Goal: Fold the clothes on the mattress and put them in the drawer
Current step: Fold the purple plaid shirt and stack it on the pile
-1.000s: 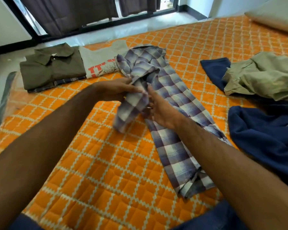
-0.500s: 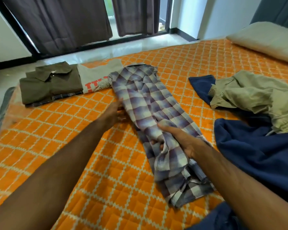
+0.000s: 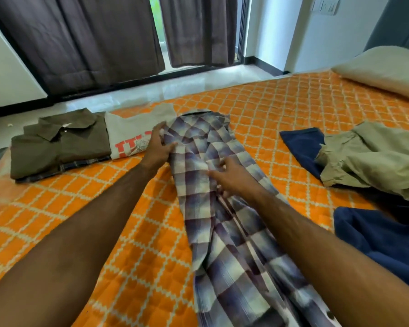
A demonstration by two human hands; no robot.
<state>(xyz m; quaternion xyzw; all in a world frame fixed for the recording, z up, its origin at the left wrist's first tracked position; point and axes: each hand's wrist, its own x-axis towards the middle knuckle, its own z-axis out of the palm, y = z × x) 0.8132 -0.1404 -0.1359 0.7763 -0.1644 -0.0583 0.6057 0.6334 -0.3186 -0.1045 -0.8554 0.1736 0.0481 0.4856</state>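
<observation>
A purple-and-white plaid shirt (image 3: 224, 232) lies folded into a long strip down the middle of the orange quilted mattress (image 3: 281, 109). My left hand (image 3: 157, 148) pinches the shirt's left edge near the collar, thumb on top of the cloth. My right hand (image 3: 232, 178) rests on the middle of the shirt with its fingers curled into the fabric. At the far left sit a folded olive shirt (image 3: 59, 145) over a dark plaid garment, and a folded grey T-shirt (image 3: 132, 135) with red print.
A crumpled khaki garment (image 3: 373, 159) lies over dark blue clothes (image 3: 387, 239) on the right. A beige pillow (image 3: 385, 69) sits at the far right corner. Beyond the mattress are the floor (image 3: 151, 90) and dark curtains (image 3: 92, 38).
My left hand moved up to the shirt's collar end and took hold of its edge. My right hand moved up from the lower part to the middle. The view tilted upward.
</observation>
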